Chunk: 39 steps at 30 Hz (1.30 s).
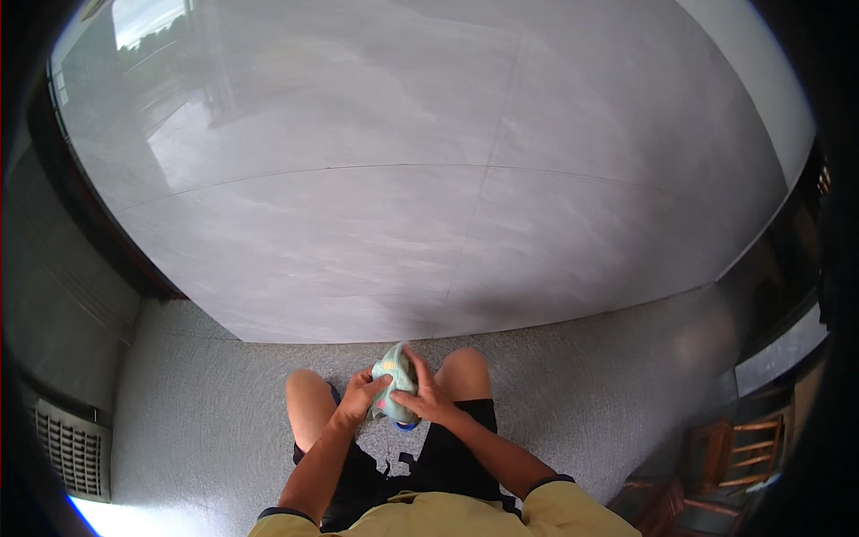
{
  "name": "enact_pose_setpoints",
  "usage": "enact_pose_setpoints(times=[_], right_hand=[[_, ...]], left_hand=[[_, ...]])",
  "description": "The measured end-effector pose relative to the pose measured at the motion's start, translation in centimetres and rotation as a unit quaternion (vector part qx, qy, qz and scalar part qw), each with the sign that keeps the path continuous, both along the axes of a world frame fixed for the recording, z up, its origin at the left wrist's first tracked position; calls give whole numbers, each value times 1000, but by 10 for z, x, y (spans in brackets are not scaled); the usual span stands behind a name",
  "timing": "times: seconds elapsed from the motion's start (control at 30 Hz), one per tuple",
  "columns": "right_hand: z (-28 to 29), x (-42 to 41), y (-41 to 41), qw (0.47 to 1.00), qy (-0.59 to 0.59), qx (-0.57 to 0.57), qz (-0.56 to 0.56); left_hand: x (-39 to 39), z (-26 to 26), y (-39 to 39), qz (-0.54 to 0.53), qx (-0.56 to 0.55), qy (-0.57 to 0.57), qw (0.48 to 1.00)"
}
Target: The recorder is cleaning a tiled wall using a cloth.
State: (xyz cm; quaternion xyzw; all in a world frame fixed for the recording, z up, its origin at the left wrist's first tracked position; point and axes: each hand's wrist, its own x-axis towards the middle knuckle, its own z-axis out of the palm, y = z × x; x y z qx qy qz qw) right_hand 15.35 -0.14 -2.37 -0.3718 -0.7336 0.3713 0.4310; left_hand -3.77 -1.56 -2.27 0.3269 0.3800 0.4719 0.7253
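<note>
A pale green cloth item (396, 371) with yellow and pink patches is bunched between my two hands, above the floor and between my bare knees. My left hand (361, 395) grips its left edge, with the thumb lying across the front. On the other side, my right hand (424, 393) has its thumb on the lower part of the cloth and its fingers reaching up along the right edge. A bit of blue footwear (405, 426) shows just under the cloth. Exactly what kind of cloth item it is cannot be told.
A glossy grey marbled wall panel (429, 235) rises in front of me from the rough grey floor (221, 416). Wooden chairs (751, 453) stand at the lower right. A grey slotted plastic object (72, 450) is at the lower left.
</note>
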Motion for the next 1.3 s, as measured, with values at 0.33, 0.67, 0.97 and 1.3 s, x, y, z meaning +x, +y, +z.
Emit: enact_pose_setpoints(times=[0.33,0.67,0.97,1.3], right_hand=[[5,21,56,897,263,-204,-291],[63,43,200,895,-14,187,-405],[-35,-44,215,844,204,-124,-480],[85,-289,164,917,293,-264,51]], left_hand=[[-60,55,-44,192,291,611,711],[-124,51,-62,275,247,723,584],[-134,49,-63,269,188,751,574],[-130,48,-60,245,201,752,577]])
